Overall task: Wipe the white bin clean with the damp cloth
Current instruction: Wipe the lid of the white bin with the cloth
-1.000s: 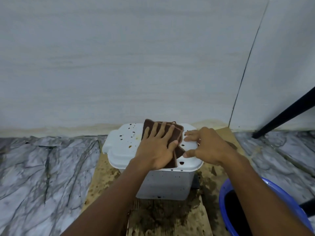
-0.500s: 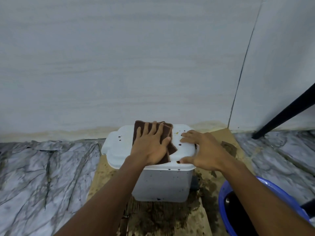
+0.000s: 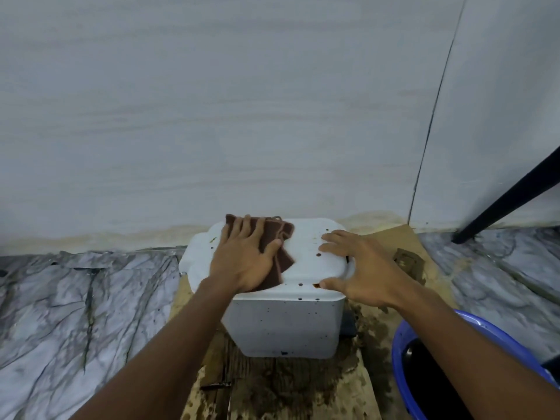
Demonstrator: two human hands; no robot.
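A white bin point(image 3: 281, 322) stands at lower centre of the frame on stained cardboard point(image 3: 303, 389), its long axis running left to right, its closed lid facing up and dotted with dark specks. A pale wall point(image 3: 242, 101) rises just behind it — marbled floor point(image 3: 75, 298) lies either side. A blue basin point(image 3: 403, 359) sits at lower right; a black bar point(image 3: 509, 195) slants at the right edge. The left hand point(image 3: 242, 262) presses flat, fingers spread, on a brown cloth point(image 3: 278, 253) on the lid's left half. The right hand point(image 3: 363, 268) rests open on the lid's right end — grasping nothing. No writing is legible.
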